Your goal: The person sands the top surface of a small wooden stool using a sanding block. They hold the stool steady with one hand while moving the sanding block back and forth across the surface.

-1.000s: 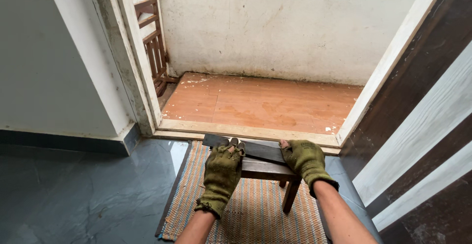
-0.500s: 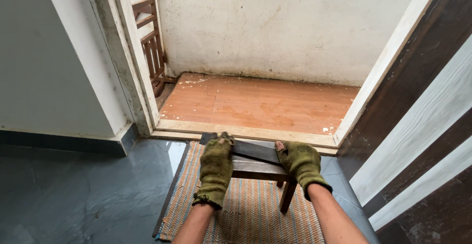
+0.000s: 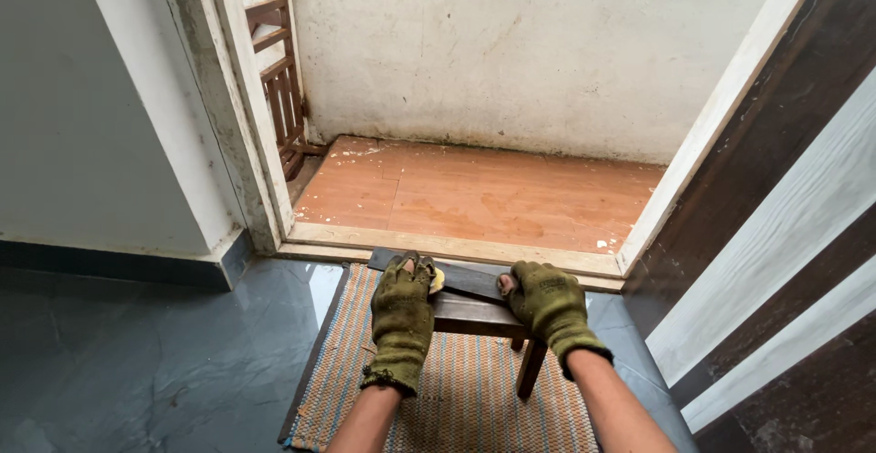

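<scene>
Dark wooden stool (image 3: 474,312) on striped woven mat (image 3: 456,398) at the threshold edge, gloved left hand (image 3: 401,321) and right hand (image 3: 550,307) each grasping its seat, grey tiled floor (image 3: 137,362), orange balcony floor (image 3: 474,193), stained white wall (image 3: 529,52).

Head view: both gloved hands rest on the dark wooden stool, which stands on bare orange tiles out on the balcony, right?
Not quite. In the head view the stool stands indoors on the striped woven mat, before the threshold. Left hand and right hand do rest on it.

We see no packages, labels, signs or screens anywhere in this doorway view right now.
</scene>
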